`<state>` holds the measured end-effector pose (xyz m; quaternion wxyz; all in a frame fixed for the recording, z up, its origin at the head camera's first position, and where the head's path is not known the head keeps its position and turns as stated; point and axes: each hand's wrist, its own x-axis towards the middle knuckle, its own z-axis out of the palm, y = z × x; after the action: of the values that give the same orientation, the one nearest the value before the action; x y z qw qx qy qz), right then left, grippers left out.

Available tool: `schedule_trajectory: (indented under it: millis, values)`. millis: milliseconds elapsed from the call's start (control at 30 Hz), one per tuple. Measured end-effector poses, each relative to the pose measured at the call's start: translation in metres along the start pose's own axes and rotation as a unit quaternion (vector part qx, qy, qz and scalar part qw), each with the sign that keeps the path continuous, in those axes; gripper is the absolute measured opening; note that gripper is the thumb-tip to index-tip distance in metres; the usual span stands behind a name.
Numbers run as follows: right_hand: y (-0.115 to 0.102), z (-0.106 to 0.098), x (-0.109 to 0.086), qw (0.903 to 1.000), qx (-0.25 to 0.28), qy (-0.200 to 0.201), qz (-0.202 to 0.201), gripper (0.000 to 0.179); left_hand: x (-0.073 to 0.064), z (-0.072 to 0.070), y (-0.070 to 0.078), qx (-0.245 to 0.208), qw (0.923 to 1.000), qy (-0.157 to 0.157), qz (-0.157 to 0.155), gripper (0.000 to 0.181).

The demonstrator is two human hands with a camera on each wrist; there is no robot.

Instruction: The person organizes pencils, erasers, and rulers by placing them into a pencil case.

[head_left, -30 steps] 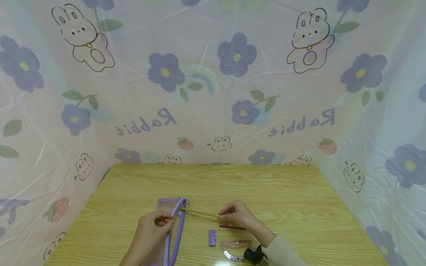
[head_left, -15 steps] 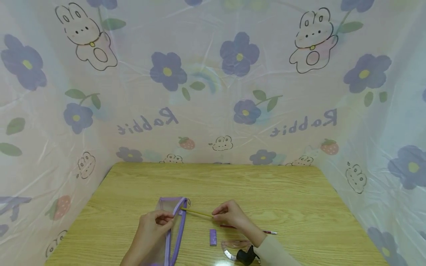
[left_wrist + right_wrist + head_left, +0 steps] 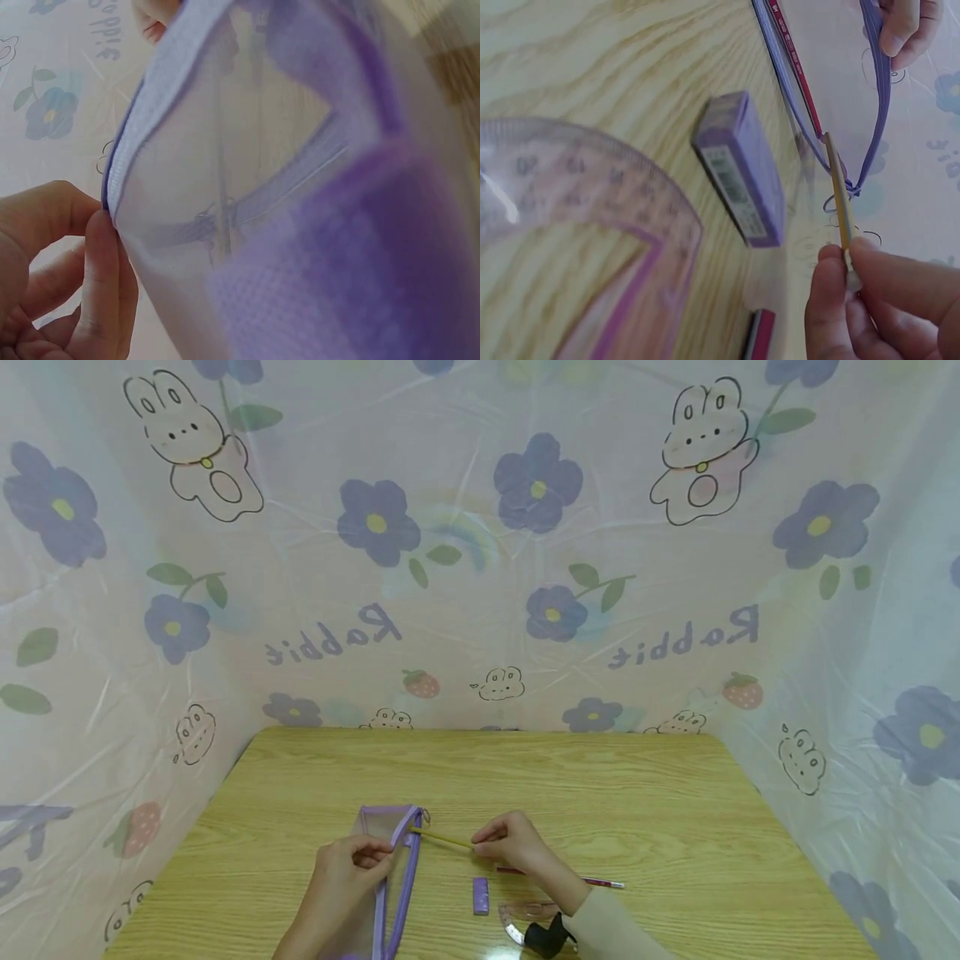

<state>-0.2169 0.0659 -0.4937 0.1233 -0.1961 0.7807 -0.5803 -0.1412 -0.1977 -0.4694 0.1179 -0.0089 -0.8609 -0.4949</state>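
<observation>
A see-through pencil case point(image 3: 381, 819) with purple zip edging lies at the left, its mouth spread. My left hand point(image 3: 348, 870) pinches one zip edge between thumb and forefinger; the left wrist view shows that zip edge point(image 3: 165, 75) up close. My right hand point(image 3: 517, 845) pinches a yellow pencil point(image 3: 446, 838) near one end, and a pale tip shows under the fingers in the right wrist view. The pencil's far end is at the case's mouth. Also in that view, a red pencil point(image 3: 795, 60) lies along the zip edge; I cannot tell if it is inside.
A purple eraser point(image 3: 481, 896) sits on the wooden table point(image 3: 637, 810) between the hands. Another red pencil point(image 3: 603, 883) lies partly under my right wrist. A clear protractor point(image 3: 510, 925) is nearer me, partly covered by the black wrist device point(image 3: 546, 937). Printed curtain surrounds the table.
My right hand has moved left with the yellow pencil, and less of the pencil shows outside the case. The left hand keeps its pinch on the zip edge.
</observation>
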Motion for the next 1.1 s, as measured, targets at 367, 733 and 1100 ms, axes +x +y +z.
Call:
schedule_trajectory:
  millis: [367, 733, 1100]
  values:
    - [-0.003, 0.010, 0.004, 0.9997, 0.021, 0.012, 0.003, 0.009, 0.000, 0.001, -0.001, -0.003, 1.0000, 0.001, 0.002, 0.014]
    - [-0.005, 0.021, 0.006, 0.9986, 0.043, 0.029, 0.010, 0.010, 0.000, 0.002, -0.001, -0.003, 1.0000, 0.006, 0.004, 0.014]
    - [-0.003, 0.034, 0.006, 0.9967, 0.056, 0.049, 0.031, 0.009, -0.001, 0.003, 0.000, -0.003, 0.9999, 0.009, 0.008, 0.014]
